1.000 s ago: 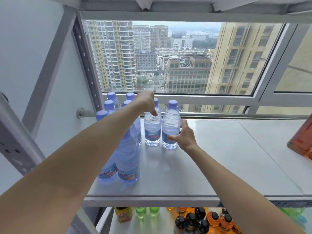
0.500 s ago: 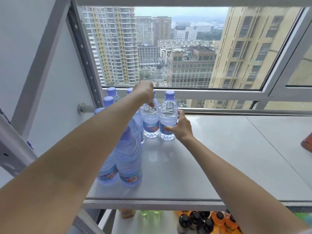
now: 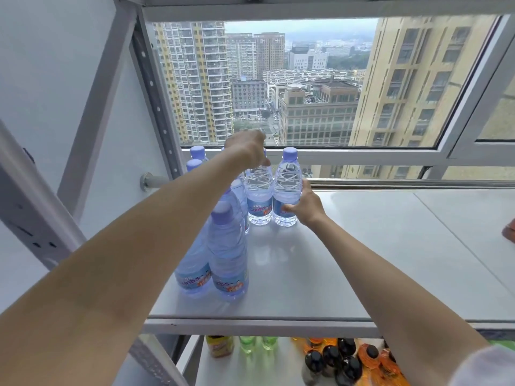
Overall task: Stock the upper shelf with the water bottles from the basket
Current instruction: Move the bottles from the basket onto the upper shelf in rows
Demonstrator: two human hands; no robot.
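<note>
Several clear water bottles with purple caps stand upright on the left part of the grey upper shelf (image 3: 362, 246). My left hand (image 3: 248, 149) grips the cap of a back-row bottle (image 3: 259, 196) from above. Beside it on the right stands another back-row bottle (image 3: 287, 190), and my right hand (image 3: 305, 207) holds its lower body from the right side. Two more bottles (image 3: 228, 254) stand near the shelf's front edge, partly behind my left forearm. The basket is out of view.
A window frame (image 3: 362, 156) runs behind the shelf, and a slanted metal upright (image 3: 156, 107) stands at the left. An orange object (image 3: 509, 232) pokes in at the right edge. The lower shelf (image 3: 250, 369) holds green, dark-capped and orange drink bottles.
Both hands have stayed on the same two back-row bottles, which now stand a little closer to the window. The camera has tilted up slightly.
</note>
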